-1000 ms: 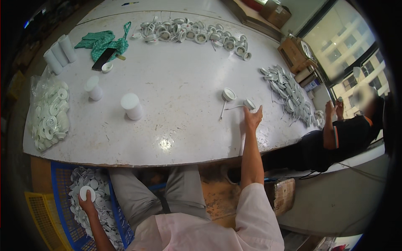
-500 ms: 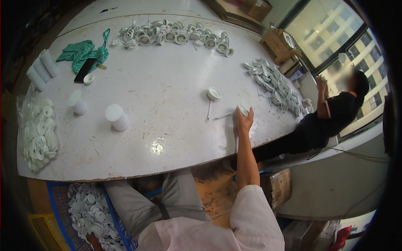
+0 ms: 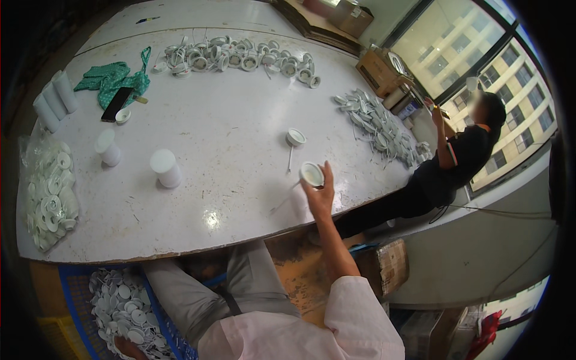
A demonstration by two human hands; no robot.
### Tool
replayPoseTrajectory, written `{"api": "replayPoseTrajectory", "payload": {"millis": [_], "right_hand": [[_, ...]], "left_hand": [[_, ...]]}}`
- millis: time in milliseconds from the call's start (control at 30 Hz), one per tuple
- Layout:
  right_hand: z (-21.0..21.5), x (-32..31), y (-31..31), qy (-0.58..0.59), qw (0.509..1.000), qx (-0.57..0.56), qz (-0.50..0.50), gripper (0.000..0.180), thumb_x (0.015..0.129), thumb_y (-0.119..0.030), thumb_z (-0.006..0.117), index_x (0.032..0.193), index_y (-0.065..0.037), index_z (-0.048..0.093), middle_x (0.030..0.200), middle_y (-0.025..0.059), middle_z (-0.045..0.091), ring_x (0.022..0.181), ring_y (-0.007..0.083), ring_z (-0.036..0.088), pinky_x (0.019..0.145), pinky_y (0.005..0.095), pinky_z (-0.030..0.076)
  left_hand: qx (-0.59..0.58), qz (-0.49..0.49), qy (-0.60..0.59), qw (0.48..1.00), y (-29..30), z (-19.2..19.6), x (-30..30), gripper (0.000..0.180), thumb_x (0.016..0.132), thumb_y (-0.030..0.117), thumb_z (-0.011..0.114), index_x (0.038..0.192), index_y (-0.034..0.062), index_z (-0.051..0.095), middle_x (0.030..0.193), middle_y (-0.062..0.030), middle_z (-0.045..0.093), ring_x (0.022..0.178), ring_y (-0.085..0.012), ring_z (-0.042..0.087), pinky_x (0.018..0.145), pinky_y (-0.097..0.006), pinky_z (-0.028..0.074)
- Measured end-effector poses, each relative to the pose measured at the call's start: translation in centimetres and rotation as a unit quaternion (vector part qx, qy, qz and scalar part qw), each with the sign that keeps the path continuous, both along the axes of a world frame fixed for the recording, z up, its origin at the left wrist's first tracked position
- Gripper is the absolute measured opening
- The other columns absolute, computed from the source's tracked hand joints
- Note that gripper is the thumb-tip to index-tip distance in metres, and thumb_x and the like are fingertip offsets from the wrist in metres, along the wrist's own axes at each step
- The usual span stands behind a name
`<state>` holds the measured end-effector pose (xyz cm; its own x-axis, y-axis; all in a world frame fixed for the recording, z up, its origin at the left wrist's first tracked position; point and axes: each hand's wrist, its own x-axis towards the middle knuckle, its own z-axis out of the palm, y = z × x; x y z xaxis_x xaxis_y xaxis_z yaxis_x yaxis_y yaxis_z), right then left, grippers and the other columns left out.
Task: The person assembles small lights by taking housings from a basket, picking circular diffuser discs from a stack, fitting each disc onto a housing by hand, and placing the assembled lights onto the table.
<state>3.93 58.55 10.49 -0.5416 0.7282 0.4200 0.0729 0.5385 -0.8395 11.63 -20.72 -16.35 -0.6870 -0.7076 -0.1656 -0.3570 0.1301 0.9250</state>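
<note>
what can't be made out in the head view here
All in the head view:
Whether the left grip holds anything: dim among white discs, cut by the lower edge.
Back of the white round part in the right grip: faces away.
Floor of the blue basket: under discs.
Whatever the co-worker holds: too small.

Bare right hand point(image 3: 319, 193) out front, digits curved in a grip; bare right forearm point(image 3: 336, 249) slants up-left from the elbow. Bare left hand point(image 3: 129, 348) low left, at lower edge, finger pose unclear.
</note>
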Motion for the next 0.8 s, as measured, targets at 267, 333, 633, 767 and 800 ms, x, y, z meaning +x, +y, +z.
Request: {"api": "replayPoseTrajectory", "payload": {"millis": [267,333,633,767,800], "right_hand": [[1.8,-0.7,-15.5,0.056,0.908,0.099,0.403,0.074,0.070,-0.012,0.077,0.133,0.001,0.041,0.129,0.0197,0.049,0.115,0.0326,0.051,0.096,0.0397,0.042],[2.2,0.0,-17.8,0.015,0.878,0.104,0.466,0.078,0.068,-0.012,0.078,0.135,0.001,0.040,0.128,0.0193,0.049,0.114,0.0355,0.050,0.096,0.0416,0.042],[2.8,1.0,-18.8,-0.005,0.874,0.106,0.475,0.083,0.062,-0.006,0.078,0.135,-0.002,0.041,0.133,0.0199,0.046,0.119,0.0369,0.047,0.099,0.0428,0.040],[3.8,-0.2,-19.8,-0.039,0.848,0.084,0.522,0.083,0.061,-0.001,0.077,0.135,-0.002,0.041,0.136,0.0207,0.045,0.121,0.0380,0.046,0.099,0.0426,0.039],[4.1,-0.7,-20.1,-0.064,0.834,0.058,0.546,0.076,0.066,-0.001,0.075,0.135,-0.001,0.042,0.132,0.0189,0.048,0.117,0.0340,0.049,0.097,0.0402,0.042]], "left_hand": [[0.383,-0.486,0.131,0.774,35.5,24.5,-8.2,0.070,0.080,0.013,0.071,0.136,-0.0016,0.031,0.140,-0.0197,0.040,0.120,-0.0267,0.049,0.089,-0.032,0.046],[0.413,-0.560,0.123,0.708,39.0,25.9,-9.5,0.094,0.072,0.010,0.078,0.142,-0.0013,0.017,0.144,-0.0180,0.031,0.126,-0.0275,0.042,0.096,-0.035,0.043],[0.369,-0.620,0.082,0.687,42.8,27.2,-11.5,0.089,0.068,0.004,0.080,0.139,-0.0015,0.027,0.132,-0.0110,0.043,0.123,-0.0203,0.044,0.103,-0.035,0.038],[0.372,-0.577,0.064,0.725,41.0,25.6,-11.3,0.085,0.064,-0.004,0.078,0.137,0.0005,0.033,0.127,-0.0102,0.050,0.115,-0.0209,0.052,0.098,-0.035,0.044],[0.366,-0.563,0.070,0.737,39.7,25.7,-11.1,0.085,0.064,-0.004,0.078,0.137,0.0005,0.033,0.127,-0.0102,0.050,0.115,-0.0209,0.052,0.098,-0.035,0.044]]}}
